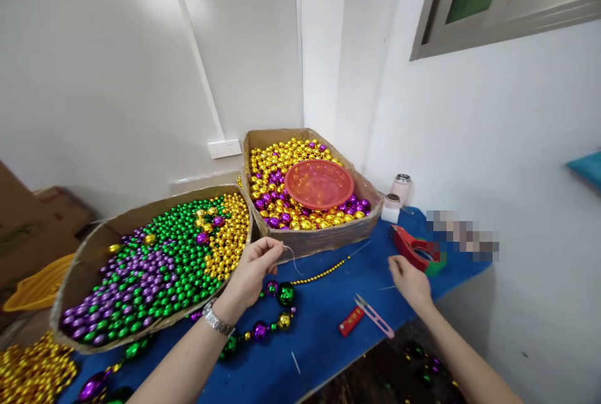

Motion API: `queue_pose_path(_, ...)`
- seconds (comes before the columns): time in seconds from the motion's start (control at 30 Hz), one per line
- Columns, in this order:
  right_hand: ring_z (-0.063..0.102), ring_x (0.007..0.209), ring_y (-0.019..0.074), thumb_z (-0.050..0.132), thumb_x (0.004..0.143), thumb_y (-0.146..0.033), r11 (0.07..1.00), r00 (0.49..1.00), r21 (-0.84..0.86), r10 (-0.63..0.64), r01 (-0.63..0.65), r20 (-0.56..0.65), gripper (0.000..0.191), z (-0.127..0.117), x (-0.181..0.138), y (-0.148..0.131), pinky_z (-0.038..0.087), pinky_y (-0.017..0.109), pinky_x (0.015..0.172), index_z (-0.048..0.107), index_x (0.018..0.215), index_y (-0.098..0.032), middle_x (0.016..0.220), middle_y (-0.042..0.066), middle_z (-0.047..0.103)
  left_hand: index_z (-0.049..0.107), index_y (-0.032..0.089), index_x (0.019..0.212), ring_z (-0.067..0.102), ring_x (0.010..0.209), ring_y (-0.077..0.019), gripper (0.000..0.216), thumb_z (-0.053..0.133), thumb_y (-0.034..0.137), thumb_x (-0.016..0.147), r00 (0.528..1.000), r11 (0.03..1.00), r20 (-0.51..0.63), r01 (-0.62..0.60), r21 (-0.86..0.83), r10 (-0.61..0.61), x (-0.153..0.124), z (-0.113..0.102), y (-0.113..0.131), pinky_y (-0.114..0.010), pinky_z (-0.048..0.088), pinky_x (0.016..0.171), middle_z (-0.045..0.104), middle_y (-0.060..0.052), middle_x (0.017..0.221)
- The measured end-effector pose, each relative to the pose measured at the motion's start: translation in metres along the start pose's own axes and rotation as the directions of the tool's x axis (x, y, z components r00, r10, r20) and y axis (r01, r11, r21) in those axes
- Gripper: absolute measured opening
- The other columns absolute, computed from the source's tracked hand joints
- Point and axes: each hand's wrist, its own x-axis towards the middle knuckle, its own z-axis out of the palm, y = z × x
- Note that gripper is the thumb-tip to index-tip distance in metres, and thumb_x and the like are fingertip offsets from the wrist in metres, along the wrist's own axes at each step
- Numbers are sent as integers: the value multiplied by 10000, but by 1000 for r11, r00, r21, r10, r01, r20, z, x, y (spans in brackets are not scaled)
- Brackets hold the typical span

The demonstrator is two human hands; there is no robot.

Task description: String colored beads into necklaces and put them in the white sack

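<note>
My left hand [253, 269] is raised over the blue table [323, 329], fingers pinched on a thin white thread [292, 255] at the front of the boxes. My right hand [409, 279] hovers low over the table to the right, fingers curled on the thread's far end, which is too fine to follow. A strand of small gold beads [322, 275] lies between the hands. Below my left wrist lies a chain of large purple, green and gold beads [272, 316].
Two cardboard boxes hold loose beads: green, purple and gold on the left [94, 247], gold and purple on the right [323, 238] with a pink plastic bowl [319, 183] on top. Thread snips [375, 315], a red lighter [351, 321] and a red tape dispenser [413, 247] lie nearby.
</note>
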Motion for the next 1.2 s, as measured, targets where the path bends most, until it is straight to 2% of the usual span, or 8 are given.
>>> queue_pose_path(0.17, 603, 886, 155, 527, 907, -340, 941, 938, -80, -315, 329, 146, 280, 29, 22, -51, 511, 350, 766, 557, 1121, -162, 1095, 56, 594, 619, 149, 698, 353, 476, -45, 289, 722, 419, 678, 999, 999, -35, 37, -22, -38, -5, 1, -2, -182, 268, 441, 505, 34, 620)
queue_pose_path(0.4, 608, 848, 143, 545, 898, -325, 890, 871, -110, -396, 441, 289, 239, 27, 35, -80, 517, 328, 733, 576, 1054, -147, 1042, 46, 605, 629, 131, 692, 230, 432, -19, 319, 741, 426, 644, 988, 994, -113, 99, -54, -105, -8, -7, -6, -177, 141, 381, 476, 41, 612)
queue_pose_path(0.57, 613, 639, 141, 436, 913, -245, 840, 779, -5, -501, 543, 378, 176, -21, 12, -93, 461, 268, 618, 602, 917, -185, 733, 11, 646, 652, 135, 695, 228, 415, -22, 337, 730, 458, 637, 978, 995, -184, 97, -10, -97, -6, -16, -14, -188, 136, 383, 490, 42, 587)
queue_pose_path(0.73, 640, 917, 187, 417, 875, -234, 628, 549, 225, -769, 745, 327, 316, -97, -44, -138, 463, 290, 778, 541, 1164, -262, 1053, 36, 670, 672, 128, 668, 388, 481, -68, 324, 703, 450, 655, 974, 991, -222, -11, 137, 42, -4, -5, -20, -196, 283, 457, 571, 4, 583)
queue_pose_path(0.83, 644, 859, 186, 381, 876, -197, 448, 403, 228, -889, 864, 219, 361, -124, -76, -174, 478, 291, 733, 524, 1206, -233, 1003, 61, 683, 669, 123, 651, 452, 543, -105, 313, 665, 433, 690, 978, 966, -173, -74, 249, 119, -7, 8, -25, -213, 333, 509, 591, -13, 586)
queue_pose_path(0.93, 624, 762, 178, 381, 862, -137, 319, 290, 126, -935, 939, 206, 346, -130, -90, -203, 466, 272, 654, 532, 1169, -192, 888, 61, 678, 656, 120, 630, 432, 539, -100, 307, 654, 421, 692, 995, 960, -13, -95, 265, 102, -16, 19, -28, -216, 325, 509, 577, -4, 578)
queue_pose_path(1.07, 587, 741, 162, 422, 855, -116, 289, 262, 109, -942, 951, 212, 248, -122, -89, -217, 441, 255, 648, 555, 1052, -189, 846, 42, 657, 609, 126, 588, 324, 472, -56, 326, 689, 436, 654, 975, 993, 216, 35, 110, -58, -30, 22, -25, -203, 230, 453, 484, 35, 529)
queue_pose_path(1.2, 587, 812, 173, 437, 886, -154, 297, 260, 164, -941, 941, 214, 204, -113, -85, -219, 442, 275, 712, 559, 1047, -182, 901, 53, 656, 645, 123, 651, 300, 445, -42, 344, 716, 459, 632, 948, 990, 283, 139, 35, -144, -39, 19, -19, -210, 190, 434, 512, 26, 563)
